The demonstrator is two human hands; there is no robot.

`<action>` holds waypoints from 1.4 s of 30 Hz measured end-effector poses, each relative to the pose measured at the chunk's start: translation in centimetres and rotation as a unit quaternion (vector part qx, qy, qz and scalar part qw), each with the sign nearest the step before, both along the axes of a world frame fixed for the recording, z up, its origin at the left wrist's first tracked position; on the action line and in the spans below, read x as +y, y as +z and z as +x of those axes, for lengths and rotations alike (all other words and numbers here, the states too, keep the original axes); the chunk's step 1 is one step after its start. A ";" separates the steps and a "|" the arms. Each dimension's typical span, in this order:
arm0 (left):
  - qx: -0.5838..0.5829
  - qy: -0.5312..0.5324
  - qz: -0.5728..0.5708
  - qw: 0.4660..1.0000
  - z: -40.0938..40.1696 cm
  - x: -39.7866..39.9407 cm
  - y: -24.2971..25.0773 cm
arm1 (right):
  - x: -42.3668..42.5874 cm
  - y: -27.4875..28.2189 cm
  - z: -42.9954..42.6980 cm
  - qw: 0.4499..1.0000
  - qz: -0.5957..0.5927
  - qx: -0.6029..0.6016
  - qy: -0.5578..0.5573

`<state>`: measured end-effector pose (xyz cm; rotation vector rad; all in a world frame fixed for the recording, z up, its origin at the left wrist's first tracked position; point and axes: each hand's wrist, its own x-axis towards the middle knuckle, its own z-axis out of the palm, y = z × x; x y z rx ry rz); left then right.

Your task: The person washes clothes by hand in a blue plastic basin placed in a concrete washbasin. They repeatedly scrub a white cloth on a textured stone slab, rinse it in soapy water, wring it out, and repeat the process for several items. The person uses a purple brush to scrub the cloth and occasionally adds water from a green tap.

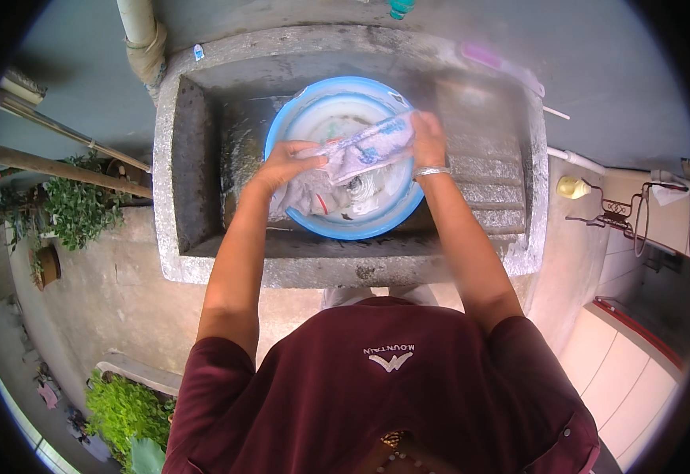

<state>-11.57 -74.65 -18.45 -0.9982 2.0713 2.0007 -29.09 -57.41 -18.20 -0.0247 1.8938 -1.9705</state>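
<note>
A wet, pale lilac cloth with blue patterning stretches between my two hands above a blue-rimmed basin. My left hand pinches the cloth near its left end, thumb on top. The other end is gripped by my right hand, whose wrist bears a silver-coloured bangle. From below my left hand a bunched greyish part with a red strip hangs over the basin's lower left rim; whether it is the same cloth I cannot tell. Water shows inside the white-walled basin.
The basin stands in a concrete sink with a ridged washboard on its right. A pink-handled brush lies along the back right rim. A pipe runs down at the back left. Poles reach the sink's left side, near potted plants.
</note>
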 end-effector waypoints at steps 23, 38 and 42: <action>0.169 0.032 -0.184 0.968 -2.5 -2.7 8.9 | 0.2 11.3 -2.4 0.965 0.044 0.199 0.167; -0.222 -0.139 -0.310 0.914 -1.4 2.4 -11.1 | 1.3 -12.3 3.0 0.790 0.395 0.250 0.397; -0.280 -0.152 -0.332 0.888 -1.3 5.0 -12.7 | 1.5 -12.9 5.2 0.685 0.476 0.291 0.469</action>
